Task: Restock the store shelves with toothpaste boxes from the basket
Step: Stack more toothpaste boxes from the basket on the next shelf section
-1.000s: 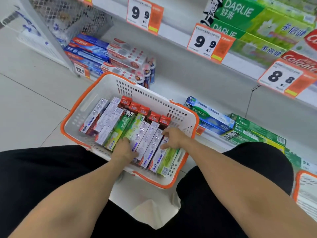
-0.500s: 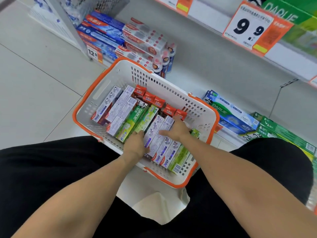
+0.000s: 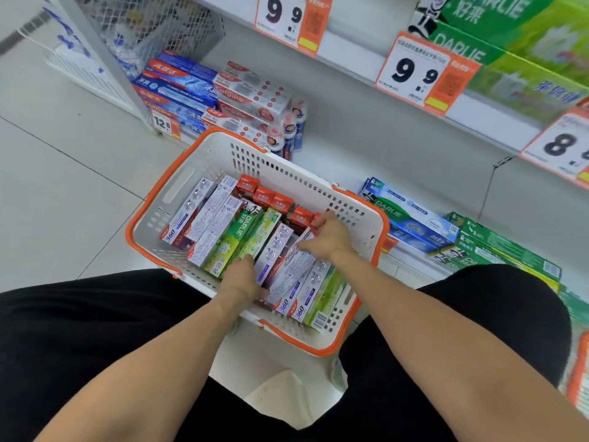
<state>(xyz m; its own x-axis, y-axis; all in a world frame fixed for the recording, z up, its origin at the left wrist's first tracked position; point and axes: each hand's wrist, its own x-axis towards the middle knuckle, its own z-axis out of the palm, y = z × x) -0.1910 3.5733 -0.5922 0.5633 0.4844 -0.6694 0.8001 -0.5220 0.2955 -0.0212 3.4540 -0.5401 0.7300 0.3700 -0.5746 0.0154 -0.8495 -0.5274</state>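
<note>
The fingers of the right hand [image 3: 328,237] curl round the far end of a long white toothpaste box [image 3: 288,269] and lift it a little above the others. The fingers of the left hand [image 3: 239,279] curl down at the near end of that same box, beside a silver box; I cannot tell if they grip it.

Both hands are inside a white plastic basket with an orange rim [image 3: 204,148]. The basket sits on the pale tiled floor [image 3: 63,202], between the person's knees in black trousers [image 3: 79,339]. It is full of toothpaste boxes lying side by side: silver ones, green ones [image 3: 229,247], and small red ones [image 3: 264,196] standing along the far wall.

Just behind the basket, the bottom shelf [image 3: 366,154] holds blue and red boxes [image 3: 191,87] on the left and blue and green boxes [image 3: 411,221] on the right. Above, white and orange price tags [image 3: 417,71] hang on the next shelf edge.
</note>
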